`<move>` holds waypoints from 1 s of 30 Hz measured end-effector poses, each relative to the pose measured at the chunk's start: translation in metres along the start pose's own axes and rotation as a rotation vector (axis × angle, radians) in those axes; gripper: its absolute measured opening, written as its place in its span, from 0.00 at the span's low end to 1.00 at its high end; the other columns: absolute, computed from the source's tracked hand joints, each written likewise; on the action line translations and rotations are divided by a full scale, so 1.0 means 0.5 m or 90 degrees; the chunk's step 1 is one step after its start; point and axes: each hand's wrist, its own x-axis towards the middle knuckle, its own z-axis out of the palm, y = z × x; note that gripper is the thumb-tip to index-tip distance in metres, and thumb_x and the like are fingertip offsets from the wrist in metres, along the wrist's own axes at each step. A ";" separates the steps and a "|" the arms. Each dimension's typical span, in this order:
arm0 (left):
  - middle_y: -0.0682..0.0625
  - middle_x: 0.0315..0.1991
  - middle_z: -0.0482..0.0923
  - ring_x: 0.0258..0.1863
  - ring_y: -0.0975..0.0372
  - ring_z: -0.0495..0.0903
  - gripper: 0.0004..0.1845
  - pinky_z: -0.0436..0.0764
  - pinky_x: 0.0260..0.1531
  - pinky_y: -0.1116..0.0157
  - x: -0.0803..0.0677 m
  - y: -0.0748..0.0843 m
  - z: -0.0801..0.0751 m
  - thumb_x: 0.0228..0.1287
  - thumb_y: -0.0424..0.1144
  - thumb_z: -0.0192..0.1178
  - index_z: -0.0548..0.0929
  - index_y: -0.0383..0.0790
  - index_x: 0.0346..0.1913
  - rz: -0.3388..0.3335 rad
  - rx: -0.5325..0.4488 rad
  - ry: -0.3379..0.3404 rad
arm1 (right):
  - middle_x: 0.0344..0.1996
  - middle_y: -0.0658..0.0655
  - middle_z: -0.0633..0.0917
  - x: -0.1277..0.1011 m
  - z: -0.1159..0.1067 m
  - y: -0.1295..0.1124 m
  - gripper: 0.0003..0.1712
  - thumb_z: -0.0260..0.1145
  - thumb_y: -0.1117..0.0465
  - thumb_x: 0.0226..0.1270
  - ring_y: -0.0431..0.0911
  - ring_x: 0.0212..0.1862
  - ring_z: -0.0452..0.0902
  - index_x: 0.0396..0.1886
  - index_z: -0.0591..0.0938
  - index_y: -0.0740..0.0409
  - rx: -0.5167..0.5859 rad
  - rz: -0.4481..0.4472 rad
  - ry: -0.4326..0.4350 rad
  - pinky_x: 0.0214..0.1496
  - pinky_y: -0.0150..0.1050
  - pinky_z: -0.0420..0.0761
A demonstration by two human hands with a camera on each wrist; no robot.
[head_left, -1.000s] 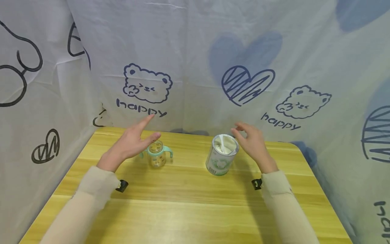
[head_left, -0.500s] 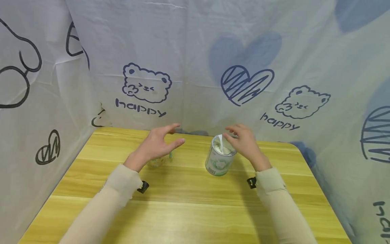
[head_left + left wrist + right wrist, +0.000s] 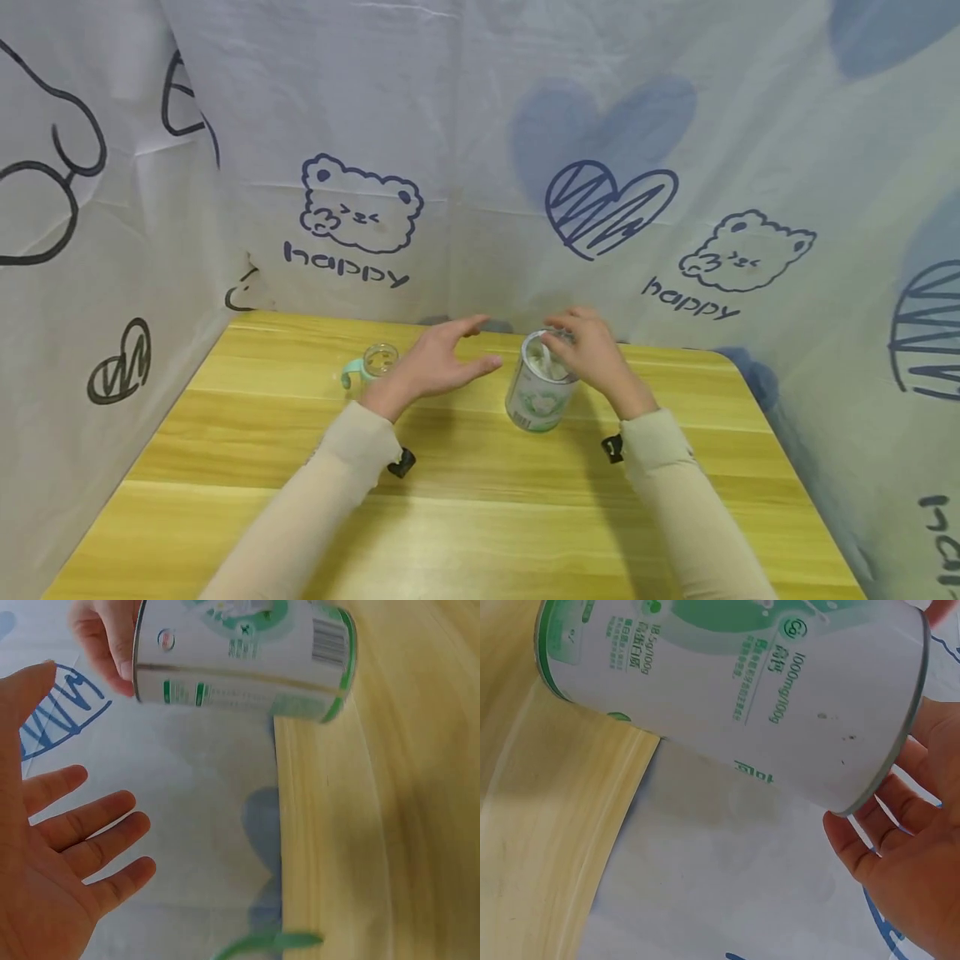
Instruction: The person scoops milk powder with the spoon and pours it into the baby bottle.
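Observation:
A white and green milk powder can (image 3: 536, 400) stands upright on the table with its top uncovered. Inside it is pale powder, and a white scoop handle (image 3: 547, 360) sticks up. My right hand (image 3: 592, 354) is over the can's right rim, its thumb close to the scoop handle and a gap showing between thumb and forefinger. In the right wrist view its fingers (image 3: 889, 817) lie beside the rim. My left hand (image 3: 438, 362) hovers left of the can, fingers spread, holding nothing. Behind its wrist stands a clear cup (image 3: 380, 358) with mint-green handles, partly hidden.
The wooden table (image 3: 480, 517) carries the can and cup near its back edge. A pale cloth (image 3: 480, 167) printed with hearts and bears hangs behind and along both sides.
My left hand has moved right, from beside the cup towards the can. My right hand has come left and lower, over the can's opening. Can and cup have stayed in place.

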 end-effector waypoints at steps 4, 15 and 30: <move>0.41 0.73 0.75 0.73 0.47 0.75 0.44 0.77 0.70 0.41 0.020 0.007 0.029 0.69 0.68 0.62 0.66 0.50 0.81 -0.017 -0.035 -0.022 | 0.51 0.65 0.86 0.001 0.003 0.003 0.19 0.72 0.58 0.73 0.60 0.55 0.80 0.57 0.87 0.65 -0.017 0.003 -0.011 0.60 0.58 0.83; 0.40 0.73 0.76 0.71 0.47 0.77 0.46 0.79 0.67 0.42 0.054 0.015 0.083 0.67 0.71 0.62 0.65 0.52 0.82 -0.042 -0.076 -0.057 | 0.51 0.64 0.89 -0.001 -0.001 0.005 0.19 0.72 0.59 0.73 0.58 0.54 0.79 0.58 0.87 0.64 -0.046 0.004 -0.021 0.59 0.56 0.82; 0.44 0.73 0.76 0.71 0.48 0.77 0.51 0.79 0.67 0.43 0.068 0.038 0.122 0.61 0.68 0.70 0.64 0.52 0.82 -0.030 -0.094 -0.077 | 0.26 0.56 0.87 -0.017 -0.036 -0.003 0.10 0.70 0.59 0.68 0.51 0.35 0.77 0.30 0.88 0.62 -0.026 0.024 -0.047 0.48 0.48 0.75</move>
